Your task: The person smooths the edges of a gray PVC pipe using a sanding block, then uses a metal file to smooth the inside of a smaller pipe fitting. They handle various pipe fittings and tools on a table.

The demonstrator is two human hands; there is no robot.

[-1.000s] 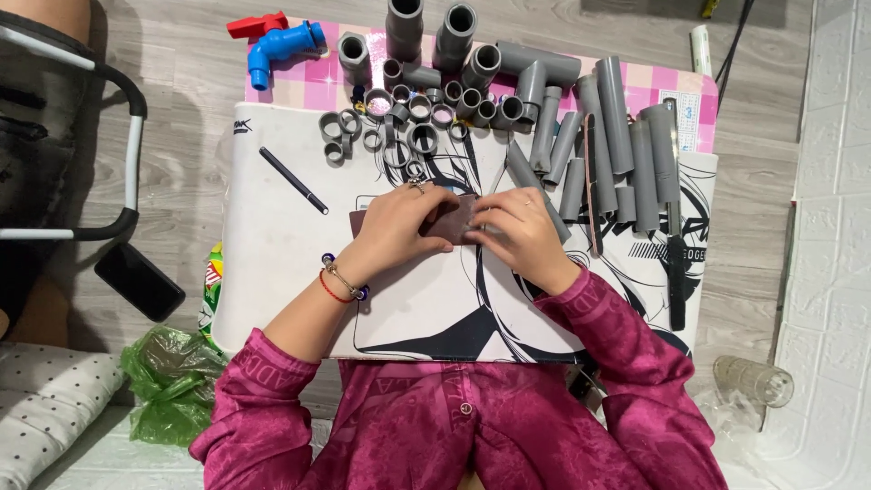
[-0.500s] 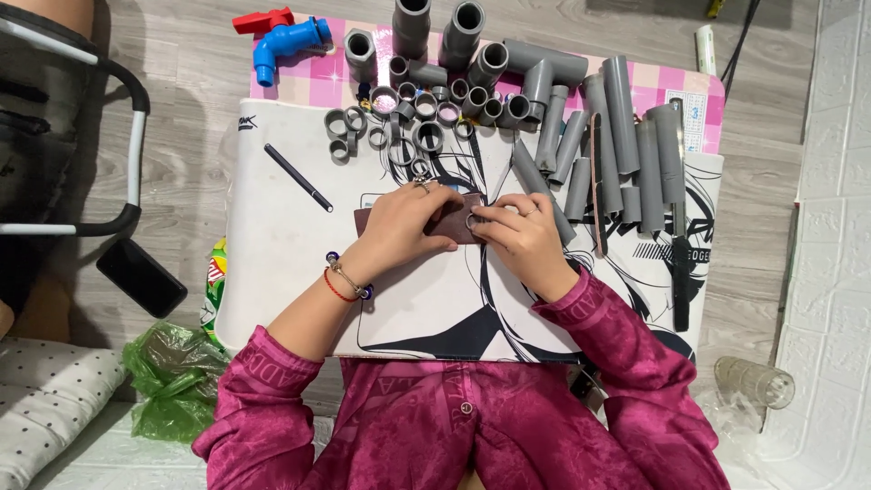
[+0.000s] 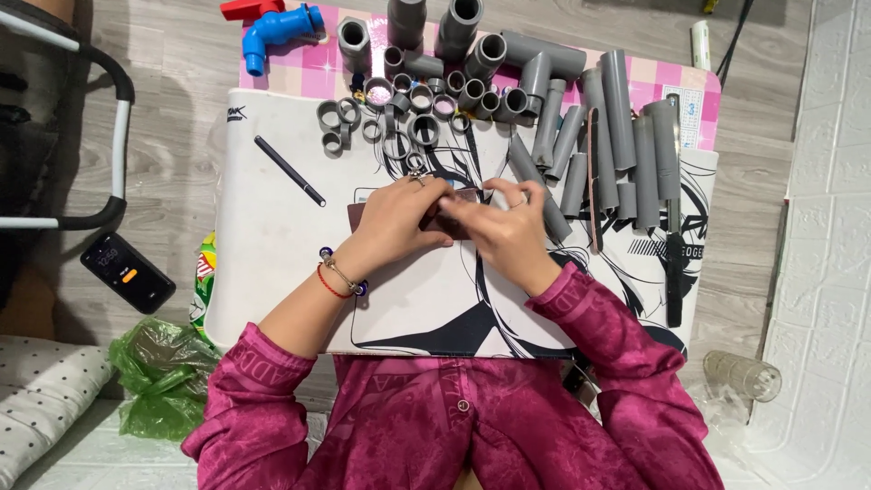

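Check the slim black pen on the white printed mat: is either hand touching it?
No: the slim black pen lies alone, apart from the left hand and right hand, which meet over a small dark brown piece.

Grey plank floor [image 3: 181, 109]; white textured wall panel [image 3: 830, 227] at right.

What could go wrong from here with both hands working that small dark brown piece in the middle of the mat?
1. The left hand and right hand cover most of the small dark brown piece, so a slip could go unseen.
2. The loose grey plastic pipe lengths lie close beside the right hand; a sideways move might knock them rolling.
3. The short grey plastic rings lie just beyond the fingers and could scatter if nudged.
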